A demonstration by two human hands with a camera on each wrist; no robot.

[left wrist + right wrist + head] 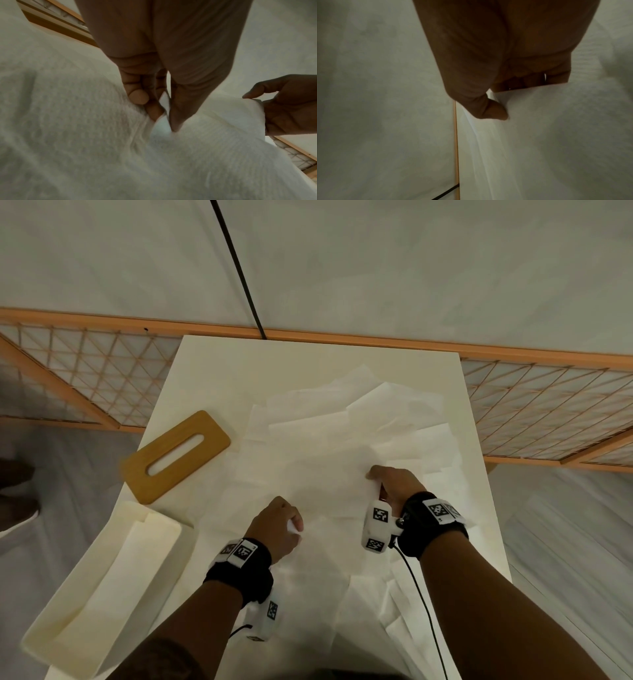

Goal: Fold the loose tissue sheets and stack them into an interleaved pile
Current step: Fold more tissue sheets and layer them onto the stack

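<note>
Several loose white tissue sheets [346,436] lie spread and overlapping over the white table [209,364]. One sheet [329,498] is stretched between both hands. My left hand [291,522] pinches its near left edge between thumb and fingertips [154,111]; the tissue sheet [197,135] puckers at the pinch. My right hand [383,481] grips the sheet's right edge, thumb on top; the left wrist view shows the right hand [278,102] holding that edge. In the right wrist view the thumb [494,111] presses on the tissue sheet [539,135] and the other fingers are hidden behind it.
A wooden tissue-box lid [174,457] with an oval slot lies at the table's left. A cream open tissue box [102,587] sits at the near left corner. An orange lattice screen [548,412] stands behind the table. A black cable [239,272] runs along the wall.
</note>
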